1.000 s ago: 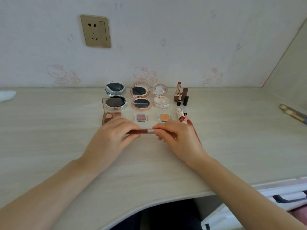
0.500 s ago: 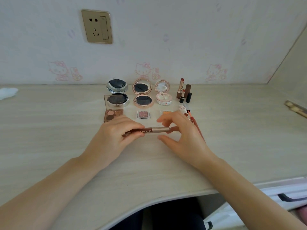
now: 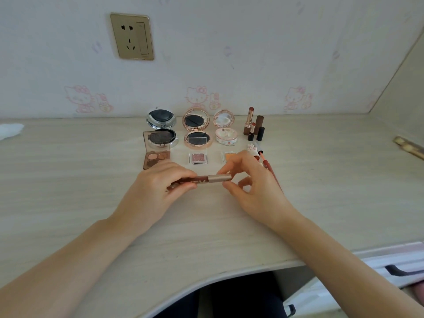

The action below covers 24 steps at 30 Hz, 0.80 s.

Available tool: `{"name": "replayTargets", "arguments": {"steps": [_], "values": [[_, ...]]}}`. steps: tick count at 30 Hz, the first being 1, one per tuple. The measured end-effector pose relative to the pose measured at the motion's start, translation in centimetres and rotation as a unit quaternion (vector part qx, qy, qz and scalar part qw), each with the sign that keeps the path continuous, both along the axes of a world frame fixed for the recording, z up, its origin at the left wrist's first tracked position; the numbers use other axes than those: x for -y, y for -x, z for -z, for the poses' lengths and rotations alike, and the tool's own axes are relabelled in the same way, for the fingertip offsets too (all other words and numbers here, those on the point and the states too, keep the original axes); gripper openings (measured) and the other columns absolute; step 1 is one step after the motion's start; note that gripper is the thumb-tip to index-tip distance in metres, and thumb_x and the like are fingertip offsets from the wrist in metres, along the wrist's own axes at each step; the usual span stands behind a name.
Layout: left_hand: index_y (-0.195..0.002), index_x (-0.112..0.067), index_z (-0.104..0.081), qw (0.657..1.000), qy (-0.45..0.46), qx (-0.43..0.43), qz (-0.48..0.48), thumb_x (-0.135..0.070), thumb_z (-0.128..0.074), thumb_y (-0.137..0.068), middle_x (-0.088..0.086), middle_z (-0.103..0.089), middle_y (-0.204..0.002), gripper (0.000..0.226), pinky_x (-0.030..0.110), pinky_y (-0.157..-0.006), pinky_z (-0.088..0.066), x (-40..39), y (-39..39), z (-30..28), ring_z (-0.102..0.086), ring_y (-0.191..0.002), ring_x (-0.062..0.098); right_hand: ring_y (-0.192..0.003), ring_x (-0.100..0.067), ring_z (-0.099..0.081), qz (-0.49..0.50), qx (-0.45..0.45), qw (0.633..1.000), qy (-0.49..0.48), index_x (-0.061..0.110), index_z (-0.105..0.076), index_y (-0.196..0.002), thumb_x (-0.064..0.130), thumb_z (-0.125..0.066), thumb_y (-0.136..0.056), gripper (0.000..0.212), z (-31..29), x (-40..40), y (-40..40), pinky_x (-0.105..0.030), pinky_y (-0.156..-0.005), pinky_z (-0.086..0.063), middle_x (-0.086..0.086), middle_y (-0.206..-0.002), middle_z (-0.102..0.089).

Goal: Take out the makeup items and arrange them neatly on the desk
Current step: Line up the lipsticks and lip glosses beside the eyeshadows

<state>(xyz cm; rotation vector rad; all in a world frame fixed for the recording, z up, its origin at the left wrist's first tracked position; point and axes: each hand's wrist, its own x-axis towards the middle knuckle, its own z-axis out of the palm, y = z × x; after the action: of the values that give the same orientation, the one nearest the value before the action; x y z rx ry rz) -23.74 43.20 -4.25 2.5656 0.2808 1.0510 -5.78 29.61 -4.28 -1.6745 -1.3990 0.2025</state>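
Observation:
A brown makeup tube with a rose-gold cap [image 3: 207, 179] lies crosswise just above the desk [image 3: 68, 191]. My left hand [image 3: 158, 187] grips its brown end. My right hand [image 3: 250, 182] has its fingers spread around the cap end, index fingertip on the cap, thumb just below it. Behind them stand three open compacts: a silver one [image 3: 161, 127], a rose-gold one [image 3: 196, 131] and a white one [image 3: 226, 129]. An eyeshadow palette [image 3: 156, 152], two small square shadows [image 3: 197, 157] and upright lipsticks [image 3: 253, 125] complete the rows.
Thin red pencils [image 3: 267, 161] and a small bunny-topped item [image 3: 252, 149] lie right of my right hand. A white tissue [image 3: 9, 130] sits at the far left, a gold hinge [image 3: 408, 148] at the far right. A wall socket [image 3: 132, 36] is above.
My right hand has loosened from a closed pinch on the tube to spread fingers around its cap end. The tube has risen slightly, and more of the cap shows.

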Motion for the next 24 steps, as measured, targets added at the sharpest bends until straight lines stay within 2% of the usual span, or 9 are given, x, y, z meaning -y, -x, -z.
{"name": "replayTargets", "arguments": {"steps": [2, 4, 7, 11, 14, 17, 20, 22, 24], "values": [[-0.095, -0.012, -0.073, 1.0, -0.006, -0.004, 0.003, -0.024, -0.07, -0.082, -0.006, -0.068, -0.086, 0.018, 0.031, -0.072, -0.049, 0.13, -0.01, -0.06, -0.059, -0.082, 0.01, -0.1, -0.008, -0.06, -0.007, -0.034, 0.999, -0.004, 0.043, -0.05, -0.107, 0.041, -0.067, -0.08, 0.032, -0.12, 0.07, 0.16, -0.033, -0.077, -0.053, 0.022, -0.096, -0.065], [-0.094, -0.012, -0.073, 1.0, -0.013, -0.01, 0.01, -0.024, -0.069, -0.082, -0.007, -0.068, -0.086, 0.018, 0.03, -0.071, -0.048, 0.29, -0.04, -0.14, -0.059, -0.081, 0.01, -0.099, -0.01, -0.059, 0.001, -0.056, 0.998, 0.022, 0.043, -0.056, -0.108, 0.059, -0.051, -0.082, 0.03, -0.16, 0.12, 0.32, -0.038, -0.088, -0.049, 0.021, -0.087, -0.069], [-0.094, -0.01, -0.073, 1.0, -0.022, -0.014, 0.015, -0.024, -0.068, -0.082, -0.006, -0.068, -0.087, 0.019, 0.03, -0.072, -0.049, 0.5, -0.04, -0.25, -0.06, -0.08, 0.012, -0.08, -0.009, -0.061, 0.007, -0.008, 0.999, 0.039, 0.028, -0.068, -0.083, 0.058, -0.04, -0.088, 0.041, -0.3, 0.22, 0.4, -0.055, -0.104, -0.035, 0.02, -0.076, -0.069], [-0.095, -0.011, -0.073, 1.0, -0.025, -0.008, 0.009, -0.022, -0.07, -0.082, -0.006, -0.069, -0.087, 0.018, 0.03, -0.073, -0.049, 0.48, 0.01, -0.29, -0.06, -0.081, 0.011, -0.093, -0.011, -0.062, -0.015, -0.022, 0.999, 0.02, 0.038, -0.067, -0.089, 0.036, -0.059, -0.087, 0.008, -0.26, 0.0, 0.22, -0.041, -0.088, -0.05, 0.021, -0.088, -0.068], [-0.095, -0.011, -0.073, 1.0, -0.015, -0.005, 0.009, -0.022, -0.069, -0.082, -0.006, -0.068, -0.087, 0.018, 0.03, -0.073, -0.048, 0.43, -0.04, -0.31, -0.06, -0.082, 0.011, -0.099, -0.008, -0.059, -0.037, -0.02, 0.999, 0.01, 0.039, -0.062, -0.092, 0.016, -0.067, -0.085, 0.025, -0.15, 0.07, -0.05, -0.031, -0.081, -0.052, 0.022, -0.096, -0.062], [-0.095, -0.011, -0.073, 1.0, -0.017, -0.001, 0.006, -0.022, -0.069, -0.081, -0.006, -0.068, -0.087, 0.018, 0.031, -0.072, -0.049, 0.55, -0.03, -0.31, -0.059, -0.081, 0.011, -0.1, -0.007, -0.06, -0.029, -0.056, 0.998, 0.005, 0.043, -0.058, -0.101, 0.037, -0.073, -0.077, 0.029, -0.19, 0.07, 0.0, -0.031, -0.079, -0.052, 0.022, -0.098, -0.065], [-0.094, -0.01, -0.073, 1.0, -0.021, 0.003, 0.006, -0.021, -0.069, -0.081, -0.006, -0.068, -0.086, 0.018, 0.03, -0.072, -0.048, 0.61, 0.01, -0.35, -0.059, -0.081, 0.01, -0.088, -0.004, -0.065, -0.037, -0.084, 0.995, 0.037, 0.044, -0.063, -0.096, 0.061, -0.061, -0.075, 0.027, -0.21, 0.0, 0.03, -0.027, -0.082, -0.049, 0.019, -0.082, -0.071], [-0.094, -0.009, -0.073, 1.0, -0.026, 0.001, 0.009, -0.021, -0.069, -0.081, -0.005, -0.068, -0.086, 0.018, 0.029, -0.072, -0.048, 0.62, -0.06, -0.37, -0.059, -0.081, 0.01, -0.074, -0.003, -0.065, -0.054, -0.092, 0.994, 0.033, 0.038, -0.067, -0.086, 0.054, -0.057, -0.082, 0.019, -0.23, 0.03, 0.17, -0.019, -0.074, -0.048, 0.015, -0.074, -0.071], [-0.094, -0.009, -0.073, 1.0, -0.028, -0.001, 0.01, -0.021, -0.069, -0.081, -0.005, -0.069, -0.087, 0.018, 0.03, -0.072, -0.049, 0.64, -0.12, -0.36, -0.059, -0.081, 0.01, -0.074, -0.005, -0.065, -0.054, -0.093, 0.994, 0.013, 0.038, -0.068, -0.084, 0.036, -0.061, -0.086, 0.007, -0.39, 0.02, 0.21, -0.017, -0.066, -0.048, 0.012, -0.077, -0.071]]}}
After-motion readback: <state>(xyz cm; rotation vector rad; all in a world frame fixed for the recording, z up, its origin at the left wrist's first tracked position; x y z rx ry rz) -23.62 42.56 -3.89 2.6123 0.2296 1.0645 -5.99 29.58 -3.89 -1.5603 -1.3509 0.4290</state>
